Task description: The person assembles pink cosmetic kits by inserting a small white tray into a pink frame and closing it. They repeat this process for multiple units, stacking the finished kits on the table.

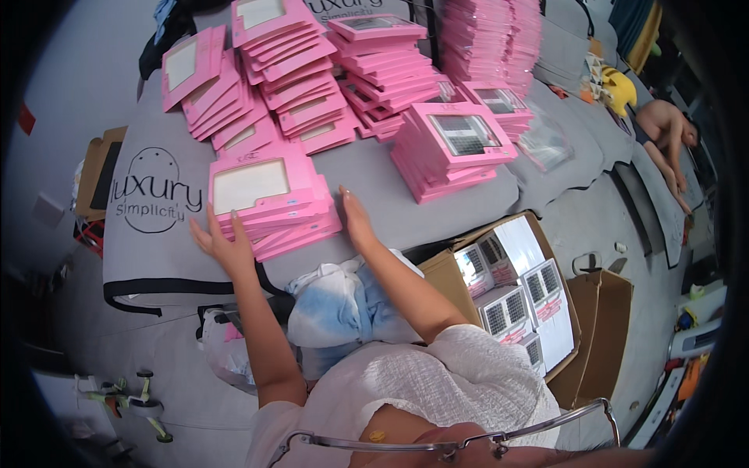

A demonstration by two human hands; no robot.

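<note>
A stack of flat pink window boxes [300, 170] lies near the front edge of the grey padded surface, its layers slightly fanned. My left hand [226, 246] rests at the stack's front left corner, fingers spread against the box edges. Just off the stack's right side, my right hand [357, 220] is held upright with its fingers stretched out, holding nothing. Farther right stands another pile of pink boxes [459, 173], with a dark gridded item showing through the top window. The boxes in front of my hands show pale, blank-looking windows.
More pink box piles [300, 86] fill the back, beside tall pink stacks [488, 47]. Right of me, an open carton [576, 331] holds packaged gridded items. Blue-and-white cloth [331, 312] lies below my arms. A small tricycle [140, 402] stands on the floor; another person [663, 132] sits far right.
</note>
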